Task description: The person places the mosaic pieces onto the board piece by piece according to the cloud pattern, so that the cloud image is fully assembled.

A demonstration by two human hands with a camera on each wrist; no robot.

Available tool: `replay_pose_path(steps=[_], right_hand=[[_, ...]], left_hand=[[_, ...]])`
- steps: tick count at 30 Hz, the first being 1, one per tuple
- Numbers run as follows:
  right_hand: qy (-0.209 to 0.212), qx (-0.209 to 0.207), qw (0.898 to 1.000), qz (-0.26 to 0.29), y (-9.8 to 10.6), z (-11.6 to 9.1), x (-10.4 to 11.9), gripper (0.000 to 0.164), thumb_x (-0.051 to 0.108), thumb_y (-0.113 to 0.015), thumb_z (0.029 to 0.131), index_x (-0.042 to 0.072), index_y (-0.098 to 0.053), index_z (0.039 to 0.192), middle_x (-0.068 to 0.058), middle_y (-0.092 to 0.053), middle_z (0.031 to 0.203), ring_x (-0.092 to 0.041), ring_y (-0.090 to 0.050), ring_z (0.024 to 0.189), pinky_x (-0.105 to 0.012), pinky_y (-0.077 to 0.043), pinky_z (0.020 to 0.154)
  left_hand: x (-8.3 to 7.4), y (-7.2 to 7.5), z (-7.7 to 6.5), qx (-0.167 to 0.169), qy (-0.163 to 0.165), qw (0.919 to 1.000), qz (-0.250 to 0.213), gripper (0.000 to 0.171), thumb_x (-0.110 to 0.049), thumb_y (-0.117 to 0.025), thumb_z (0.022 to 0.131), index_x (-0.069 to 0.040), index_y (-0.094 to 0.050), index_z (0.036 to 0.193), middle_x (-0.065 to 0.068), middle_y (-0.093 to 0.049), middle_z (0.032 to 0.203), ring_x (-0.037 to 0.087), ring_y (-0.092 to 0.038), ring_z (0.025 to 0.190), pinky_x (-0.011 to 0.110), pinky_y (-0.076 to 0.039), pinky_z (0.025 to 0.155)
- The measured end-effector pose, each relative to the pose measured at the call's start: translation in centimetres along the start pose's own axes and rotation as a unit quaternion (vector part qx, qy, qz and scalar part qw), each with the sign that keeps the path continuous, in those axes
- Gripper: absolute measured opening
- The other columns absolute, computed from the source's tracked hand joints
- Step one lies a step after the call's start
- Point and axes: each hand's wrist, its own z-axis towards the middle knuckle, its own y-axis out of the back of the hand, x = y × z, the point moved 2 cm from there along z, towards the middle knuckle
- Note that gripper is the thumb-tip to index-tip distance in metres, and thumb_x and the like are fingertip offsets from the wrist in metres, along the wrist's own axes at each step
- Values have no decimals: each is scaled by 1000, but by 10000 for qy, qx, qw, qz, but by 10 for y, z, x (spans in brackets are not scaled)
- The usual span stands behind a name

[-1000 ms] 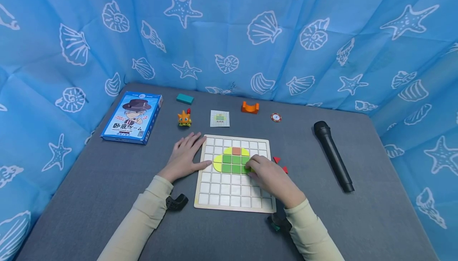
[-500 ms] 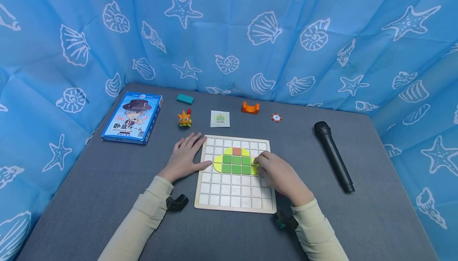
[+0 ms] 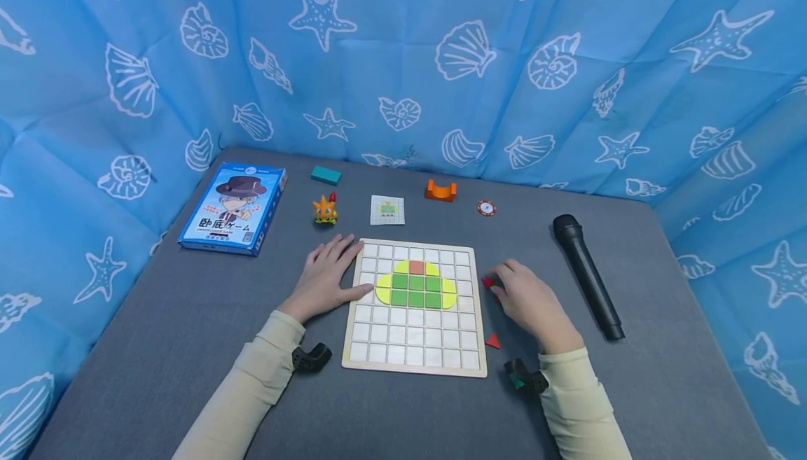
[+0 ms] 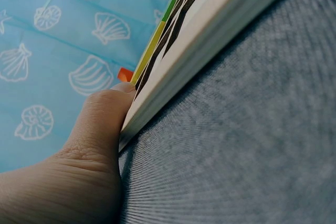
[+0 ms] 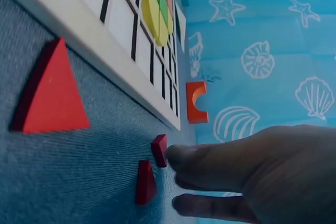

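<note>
A white gridded wooden board lies on the table, bearing green square tiles, one brown-orange square tile and yellow curved tiles. My left hand rests at its left edge, fingers spread, thumb on the rim. Off the board's right edge, my right hand reaches with relaxed fingers to a small red triangle. In the right wrist view its fingertips are right beside that piece, above a second red triangle. A third red triangle lies nearer my wrist.
Behind the board are a printed pattern card, an orange toy figure, a teal block, an orange arch block and a poker chip. A blue game box lies left, a black microphone right.
My right hand has left the yellow tile at the right of the pattern and moved right, off the board, to the red triangles. The left hand has stayed in place.
</note>
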Motion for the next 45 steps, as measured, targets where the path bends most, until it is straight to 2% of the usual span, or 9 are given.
replay_pose_path(steps=[6,19,27,35,40,45], right_hand=[[-17,194,9998,26,-7,3,-1,29,9,-72,85,2,-66,112,-12,-63,104,-25,-62,92,-44,-53,77],[256,69,9996,90,-13,9,2,24,5,-70,85,1,-66,108,-11,-62,100,-23,-61,86,-41,-53,74],[332,-33,9994,40,-8,8,8,23,6,-69,86,2,-66,109,-9,-61,100,-19,-58,83,-36,-52,70],[686,-138,9975,-28,3,6,28,24,6,-72,84,3,-67,107,-7,-60,95,-14,-53,75,-31,-50,65],[995,-178,9949,-51,7,5,48,27,5,-76,80,5,-68,107,-6,-62,98,-15,-55,80,-31,-53,70],[1331,-97,9911,-18,4,4,65,32,6,-79,77,9,-68,108,-3,-62,101,-13,-58,84,-29,-55,76]], left_hand=[[1,-1,0,-1,11,10000,-2,90,-72,-51,83,-24,-22,154,5,-19,160,27,-11,147,56,-10,114],[-1,2,-1,26,9,10000,-13,90,-70,-52,84,-23,-22,154,6,-18,160,28,-11,147,57,-10,114],[-1,2,-1,-9,-10,10000,2,90,-70,-52,84,-23,-22,154,6,-19,159,28,-12,147,57,-11,114],[0,1,-1,11,-30,10000,18,90,-70,-51,84,-23,-22,154,6,-19,159,28,-11,147,57,-10,114],[0,2,-1,11,-27,10000,10,90,-70,-51,84,-23,-21,154,6,-18,160,28,-10,147,56,-10,114],[0,2,-1,-6,-10,10000,23,90,-70,-52,84,-23,-22,154,6,-18,160,28,-11,147,56,-10,114]])
